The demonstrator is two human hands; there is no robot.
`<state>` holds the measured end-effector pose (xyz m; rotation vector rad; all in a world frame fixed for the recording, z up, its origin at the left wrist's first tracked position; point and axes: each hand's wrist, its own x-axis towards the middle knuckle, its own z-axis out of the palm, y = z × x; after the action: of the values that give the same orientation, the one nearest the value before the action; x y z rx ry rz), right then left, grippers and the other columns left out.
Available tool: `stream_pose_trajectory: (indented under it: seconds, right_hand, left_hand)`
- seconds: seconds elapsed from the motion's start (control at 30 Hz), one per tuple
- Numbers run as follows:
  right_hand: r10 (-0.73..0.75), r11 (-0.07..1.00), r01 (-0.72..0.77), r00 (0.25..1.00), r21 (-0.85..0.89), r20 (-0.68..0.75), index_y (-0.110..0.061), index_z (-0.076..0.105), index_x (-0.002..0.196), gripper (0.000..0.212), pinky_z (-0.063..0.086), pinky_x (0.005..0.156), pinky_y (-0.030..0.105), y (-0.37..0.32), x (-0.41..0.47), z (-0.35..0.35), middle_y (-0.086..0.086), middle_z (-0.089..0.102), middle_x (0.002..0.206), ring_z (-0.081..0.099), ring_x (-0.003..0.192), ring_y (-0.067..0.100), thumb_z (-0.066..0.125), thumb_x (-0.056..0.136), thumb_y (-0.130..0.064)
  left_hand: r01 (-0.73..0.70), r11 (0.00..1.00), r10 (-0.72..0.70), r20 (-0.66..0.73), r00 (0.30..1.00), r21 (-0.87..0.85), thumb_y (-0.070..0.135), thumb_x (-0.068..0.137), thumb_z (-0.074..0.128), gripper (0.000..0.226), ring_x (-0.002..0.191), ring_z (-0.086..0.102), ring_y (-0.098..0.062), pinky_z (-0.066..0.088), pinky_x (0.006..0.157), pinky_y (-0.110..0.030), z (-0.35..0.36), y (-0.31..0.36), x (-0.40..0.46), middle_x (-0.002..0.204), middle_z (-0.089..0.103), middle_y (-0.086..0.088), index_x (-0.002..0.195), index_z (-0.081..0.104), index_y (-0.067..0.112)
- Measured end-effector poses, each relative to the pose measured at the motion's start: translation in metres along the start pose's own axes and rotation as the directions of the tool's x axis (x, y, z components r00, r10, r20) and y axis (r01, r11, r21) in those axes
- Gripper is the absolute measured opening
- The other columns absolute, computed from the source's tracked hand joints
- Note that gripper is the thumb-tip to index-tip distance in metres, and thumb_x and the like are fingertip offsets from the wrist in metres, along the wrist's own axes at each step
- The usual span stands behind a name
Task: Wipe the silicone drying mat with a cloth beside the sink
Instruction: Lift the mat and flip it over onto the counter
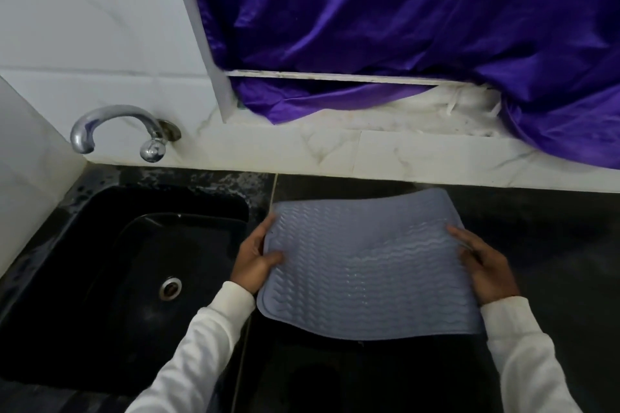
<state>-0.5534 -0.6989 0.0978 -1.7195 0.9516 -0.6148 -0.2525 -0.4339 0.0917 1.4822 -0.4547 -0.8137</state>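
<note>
Over the dark counter (536, 238), right of the sink (100, 245), I saw the grey mat (362, 265) (ribbed, sagging) between both hands: left hand (256, 256) & right hand (483, 265) each gripped a side edge.

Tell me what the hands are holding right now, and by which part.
Both hold the silicone drying mat: the left hand grips its left edge, the right hand its right edge.

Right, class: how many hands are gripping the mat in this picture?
2. The left hand grips the mat at its left edge, next to the sink; the right hand grips its right edge. No cloth is in view.
</note>
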Motion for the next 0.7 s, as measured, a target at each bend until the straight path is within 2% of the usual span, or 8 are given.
stream_pose_trajectory:
  seconds: [0.07, 0.17, 0.27, 0.37, 0.47, 0.53, 0.6, 0.7]
  right_hand:
    - [-0.017, 0.999, 0.017, 1.000, 0.028, -0.016, -0.010, 0.059, 0.128, 0.040, 0.034, 0.092, -0.002, -0.009, 0.020, 0.005, -0.005, 0.053, 0.134, 0.047, 0.115, -0.017, 0.044, 0.095, 0.007]
    - [-0.017, 0.998, 0.020, 0.999, 0.055, -0.038, -0.007, 0.056, 0.130, 0.041, 0.034, 0.094, 0.000, -0.011, 0.054, 0.014, -0.004, 0.052, 0.133, 0.050, 0.112, -0.017, 0.044, 0.095, 0.009]
    - [0.086, 0.996, -0.084, 0.995, 0.037, -0.054, -0.011, 0.056, 0.132, 0.042, 0.034, 0.098, 0.011, 0.009, 0.091, 0.032, -0.002, 0.051, 0.137, 0.049, 0.122, 0.005, 0.046, 0.095, 0.006]
    - [0.234, 0.972, -0.234, 0.971, 0.012, -0.041, -0.010, 0.056, 0.133, 0.039, 0.034, 0.102, 0.024, 0.038, 0.117, 0.058, 0.006, 0.049, 0.141, 0.046, 0.128, 0.023, 0.046, 0.096, 0.003]
    - [0.336, 0.941, -0.337, 0.938, -0.002, -0.079, -0.007, 0.056, 0.131, 0.039, 0.035, 0.101, 0.027, 0.058, 0.123, 0.076, 0.009, 0.047, 0.142, 0.046, 0.127, 0.028, 0.044, 0.096, 0.006]
    - [0.369, 0.929, -0.368, 0.922, 0.032, -0.118, -0.008, 0.058, 0.131, 0.039, 0.035, 0.100, 0.027, 0.062, 0.121, 0.077, 0.004, 0.048, 0.136, 0.045, 0.122, 0.022, 0.043, 0.097, 0.005]
    - [0.368, 0.929, -0.369, 0.921, 0.020, -0.131, -0.012, 0.058, 0.131, 0.039, 0.035, 0.102, 0.030, 0.065, 0.118, 0.076, 0.001, 0.047, 0.132, 0.043, 0.121, 0.018, 0.043, 0.098, 0.000]
    - [0.330, 0.938, -0.341, 0.933, -0.060, -0.144, -0.017, 0.058, 0.131, 0.038, 0.037, 0.107, 0.039, 0.074, 0.119, 0.074, 0.005, 0.048, 0.138, 0.045, 0.125, 0.026, 0.047, 0.097, -0.003]
  left_hand:
    - [-0.021, 1.000, 0.021, 0.005, 1.000, 0.004, 0.008, 0.059, 0.074, 0.087, 0.112, 0.062, -0.004, 0.052, 0.088, -0.020, -0.005, 0.010, 0.022, 0.129, 0.059, 0.006, 0.140, 0.045, 0.020]
    - [-0.041, 0.999, 0.040, 0.014, 0.999, 0.021, 0.014, 0.057, 0.078, 0.092, 0.117, 0.060, -0.009, 0.051, 0.094, -0.025, -0.012, 0.014, 0.061, 0.132, 0.059, 0.003, 0.143, 0.044, 0.018]
    - [0.013, 0.996, -0.013, -0.007, 1.000, 0.084, -0.008, 0.070, 0.071, 0.080, 0.122, 0.056, -0.018, 0.050, 0.095, -0.027, -0.016, 0.000, 0.104, 0.140, 0.054, -0.006, 0.140, 0.046, 0.023]
    - [0.078, 0.974, -0.078, -0.007, 0.997, 0.211, -0.014, 0.076, 0.067, 0.081, 0.131, 0.048, -0.027, 0.045, 0.100, -0.034, -0.016, -0.023, 0.137, 0.146, 0.047, -0.009, 0.145, 0.041, 0.020]
    - [0.105, 0.946, -0.107, -0.012, 0.994, 0.308, -0.021, 0.081, 0.057, 0.079, 0.136, 0.041, -0.027, 0.044, 0.091, -0.021, -0.017, -0.045, 0.149, 0.149, 0.042, -0.009, 0.147, 0.037, 0.016]
    - [0.121, 0.941, -0.120, -0.021, 0.993, 0.315, -0.021, 0.082, 0.055, 0.077, 0.134, 0.041, -0.023, 0.046, 0.084, -0.013, -0.023, -0.056, 0.151, 0.148, 0.040, -0.007, 0.147, 0.038, 0.017]
    - [0.119, 0.941, -0.120, -0.016, 0.993, 0.316, -0.020, 0.083, 0.057, 0.077, 0.130, 0.042, -0.019, 0.046, 0.079, -0.006, -0.029, -0.064, 0.151, 0.145, 0.041, -0.002, 0.146, 0.040, 0.020]
    - [0.117, 0.940, -0.120, -0.011, 0.993, 0.320, -0.018, 0.083, 0.059, 0.075, 0.126, 0.045, -0.015, 0.046, 0.080, -0.003, -0.034, -0.072, 0.151, 0.142, 0.043, 0.001, 0.146, 0.042, 0.019]
